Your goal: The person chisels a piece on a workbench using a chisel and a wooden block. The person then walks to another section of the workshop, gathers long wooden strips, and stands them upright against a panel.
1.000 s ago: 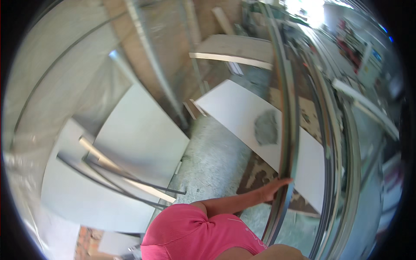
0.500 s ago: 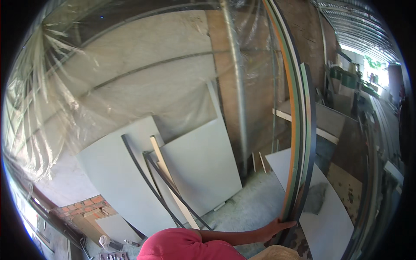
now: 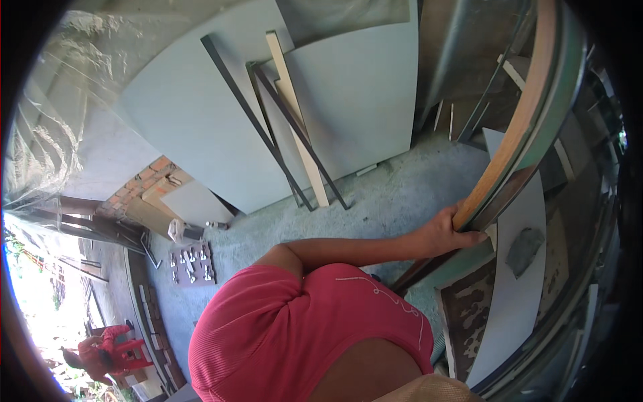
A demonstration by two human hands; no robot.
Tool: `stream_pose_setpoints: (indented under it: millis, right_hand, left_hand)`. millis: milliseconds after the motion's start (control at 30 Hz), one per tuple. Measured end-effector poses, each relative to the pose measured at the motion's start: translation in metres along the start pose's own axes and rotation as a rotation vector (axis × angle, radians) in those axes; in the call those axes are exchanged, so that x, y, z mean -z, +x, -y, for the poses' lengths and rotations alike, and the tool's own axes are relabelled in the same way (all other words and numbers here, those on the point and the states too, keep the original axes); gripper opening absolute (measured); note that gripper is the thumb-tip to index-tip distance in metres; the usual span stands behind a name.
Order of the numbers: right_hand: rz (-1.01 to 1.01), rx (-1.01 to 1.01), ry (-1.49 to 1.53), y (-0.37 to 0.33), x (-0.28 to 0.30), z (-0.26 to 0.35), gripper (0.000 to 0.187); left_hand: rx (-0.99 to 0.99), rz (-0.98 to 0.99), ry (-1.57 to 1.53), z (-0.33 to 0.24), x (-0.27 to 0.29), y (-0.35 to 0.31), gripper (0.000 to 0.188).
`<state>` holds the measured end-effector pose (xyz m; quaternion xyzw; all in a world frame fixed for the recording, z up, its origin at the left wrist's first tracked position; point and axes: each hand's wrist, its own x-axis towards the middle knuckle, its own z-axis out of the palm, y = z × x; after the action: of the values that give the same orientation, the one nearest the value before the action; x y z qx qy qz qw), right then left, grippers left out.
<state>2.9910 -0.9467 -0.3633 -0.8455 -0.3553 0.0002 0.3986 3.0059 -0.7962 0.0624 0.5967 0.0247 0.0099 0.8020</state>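
Observation:
My left arm reaches across to the right from a pink sleeve. My left hand (image 3: 445, 233) is closed round the edge of a bundle of long, narrow boards (image 3: 512, 157). One strip facing me is orange-brown, and others are green and dark. The bundle runs from the top right down past my hand, and its lower end passes behind my arm and body. My right hand is out of sight. Just right of the bundle, a white panel (image 3: 512, 295) lies with a grey cloth-like patch (image 3: 524, 251) on it. A brown-blotched panel (image 3: 467, 318) rests beside it.
Large pale panels (image 3: 362, 94) lean on the wall, with dark strips (image 3: 234, 87) and a light wooden batten (image 3: 298, 127) against them. Small metal fittings lie on a mat (image 3: 193, 264) on the concrete floor (image 3: 395, 194). A person in red (image 3: 110, 352) is at lower left.
The view has tipped downward, showing more floor and my pink top. My left hand still grips the boards, which now appear nearer and more slanted.

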Motion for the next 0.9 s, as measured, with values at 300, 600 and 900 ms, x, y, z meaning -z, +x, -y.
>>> stream_pose_setpoints:
  millis: [300, 600, 900]
  right_hand:
    - [0.259, -0.135, 0.045, 0.065, -0.077, 0.045, 0.062]
    - [0.306, -0.226, 0.332, 0.251, -0.132, 0.111, 0.091]
    - [0.266, -0.032, 0.589, 0.404, -0.085, 0.240, 0.086]
  left_hand:
    - [-0.207, -0.187, 0.256, -0.058, 0.150, 0.003, 0.064]
    - [-0.304, -0.404, 0.377, -0.079, 0.275, 0.038, 0.057]
    - [-0.256, -0.561, 0.298, -0.002, 0.379, 0.079, 0.056]
